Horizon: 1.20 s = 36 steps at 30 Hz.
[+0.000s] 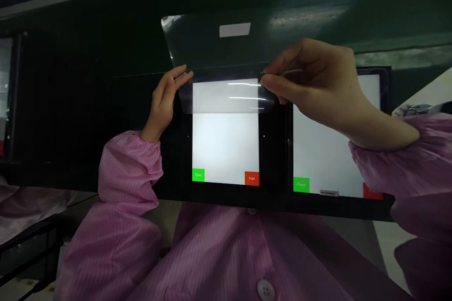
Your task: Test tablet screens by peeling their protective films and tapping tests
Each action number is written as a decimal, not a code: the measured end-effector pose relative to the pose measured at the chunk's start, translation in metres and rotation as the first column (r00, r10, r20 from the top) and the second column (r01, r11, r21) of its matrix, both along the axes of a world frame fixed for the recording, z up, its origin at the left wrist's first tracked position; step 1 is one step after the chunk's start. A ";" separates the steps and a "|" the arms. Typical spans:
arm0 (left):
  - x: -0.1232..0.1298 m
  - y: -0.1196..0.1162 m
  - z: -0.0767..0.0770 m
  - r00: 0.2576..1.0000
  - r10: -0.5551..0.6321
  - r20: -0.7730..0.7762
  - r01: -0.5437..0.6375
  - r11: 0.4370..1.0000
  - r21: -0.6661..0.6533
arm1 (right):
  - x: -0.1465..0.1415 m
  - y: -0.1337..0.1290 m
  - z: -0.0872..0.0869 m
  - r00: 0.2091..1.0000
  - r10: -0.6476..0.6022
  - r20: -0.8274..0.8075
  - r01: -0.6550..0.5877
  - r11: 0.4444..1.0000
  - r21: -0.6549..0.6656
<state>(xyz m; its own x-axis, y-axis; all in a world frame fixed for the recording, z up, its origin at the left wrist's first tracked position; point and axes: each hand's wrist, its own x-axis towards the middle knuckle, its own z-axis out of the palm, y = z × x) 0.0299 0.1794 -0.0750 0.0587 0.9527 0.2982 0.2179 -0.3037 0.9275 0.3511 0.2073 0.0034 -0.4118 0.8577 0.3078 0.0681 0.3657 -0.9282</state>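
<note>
A thin clear plastic film (201, 47) is held up over a tablet with a lit white screen (226, 146), its lower edge overlapping the top of the screen. My left hand (164, 99) is at the film's left edge, two fingers extended along it and the thumb close by. My right hand (321, 84) pinches the film's right edge between thumb and fingers. The film looks glossy, with light streaks reflected in its lower part. A pale rectangle (235, 30) shows in its upper part; I cannot tell whether it is a label or a reflection.
The tablet screen carries a green Pass button (198, 175) and a red Fail button (252, 178). To the right stands a second lit screen (325, 160), partly behind my right forearm. Another screen (4, 89) is at the far left. A dark green surface (106, 33) lies beyond.
</note>
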 end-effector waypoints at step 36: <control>0.047 -0.145 0.022 0.892 0.285 0.351 -0.181 0.937 -0.300 | 0.021 -0.090 -0.005 0.945 0.116 0.304 -0.123 0.992 0.004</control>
